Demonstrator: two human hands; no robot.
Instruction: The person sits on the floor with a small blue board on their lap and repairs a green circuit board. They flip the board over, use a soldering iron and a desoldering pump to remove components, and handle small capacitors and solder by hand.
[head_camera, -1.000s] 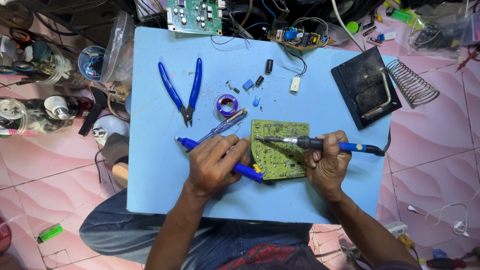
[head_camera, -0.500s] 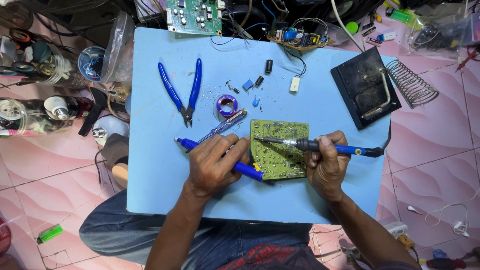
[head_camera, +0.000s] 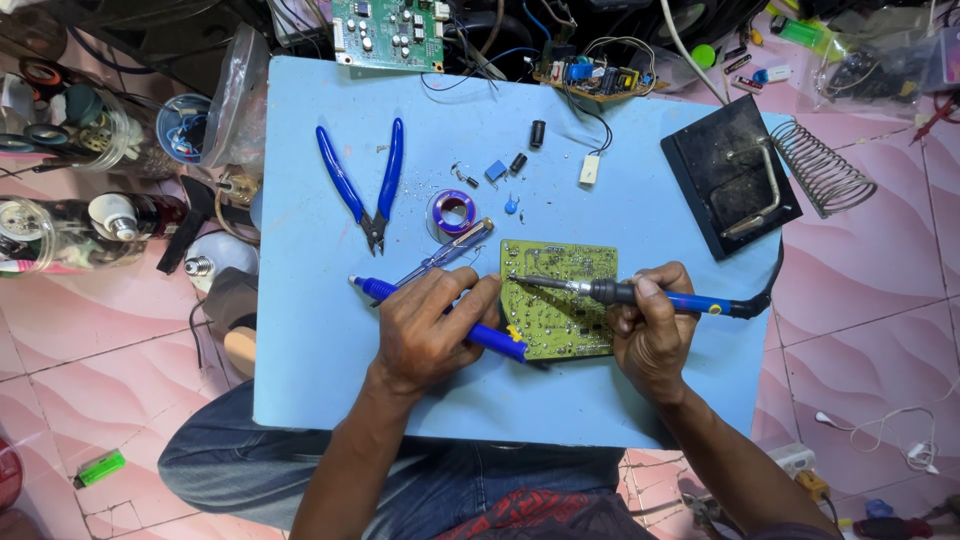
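A green circuit board (head_camera: 570, 322) lies solder side up on the light blue table (head_camera: 300, 330). My right hand (head_camera: 652, 330) grips a blue-handled soldering iron (head_camera: 610, 292), its tip resting on the board's upper left corner. My left hand (head_camera: 432, 325) holds a blue desoldering pump (head_camera: 497, 343), which lies slanted with its lower end at the board's left edge. A clear-handled screwdriver (head_camera: 446, 254) lies just above my left hand.
Blue cutters (head_camera: 365, 185), a solder spool (head_camera: 455, 211) and small loose components (head_camera: 505, 172) lie further back. A black soldering stand (head_camera: 725, 185) with a coil holder (head_camera: 820, 168) sits at the right. Circuit boards (head_camera: 388, 30), wires and jars (head_camera: 60, 232) crowd the back and left.
The soldering iron tip has shifted slightly left along the board's upper edge. My left hand and the pump have stayed in place.
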